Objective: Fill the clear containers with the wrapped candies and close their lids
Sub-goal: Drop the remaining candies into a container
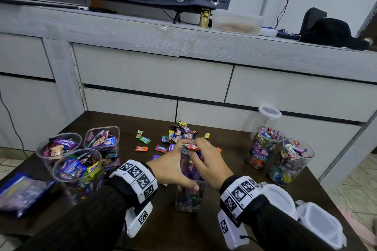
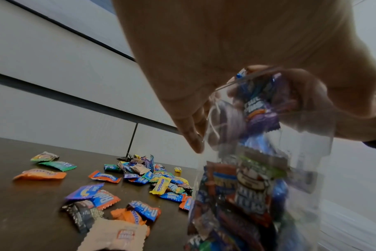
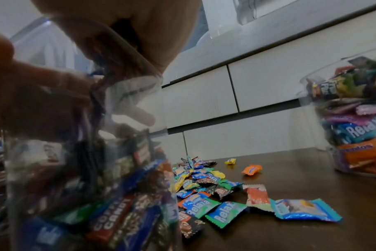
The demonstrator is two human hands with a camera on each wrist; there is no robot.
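– Where is the container being filled?

– A tall clear container (image 1: 190, 193) stands on the dark table (image 1: 169, 230), near the front edge, right between the 2 hands. The left hand (image 1: 173, 169) wraps around its upper part, thumb on the near wall, fingers round the far side.

– And the right?

– The right hand (image 1: 208, 161) sits over the mouth, fingertips pinching a red-and-white candy (image 1: 190, 146) just above the rim. The container already looks nearly full (wrappers are pressed against the wall in both wrist views).

– The rest of the sweets?

– A loose pile of candies (image 1: 179, 134) lies just beyond the hands. 3 filled containers (image 1: 77, 171) stand to the left, 2 filled jars (image 1: 263, 146) to the right – all open. White lids (image 1: 318, 224) lie by the right wrist.
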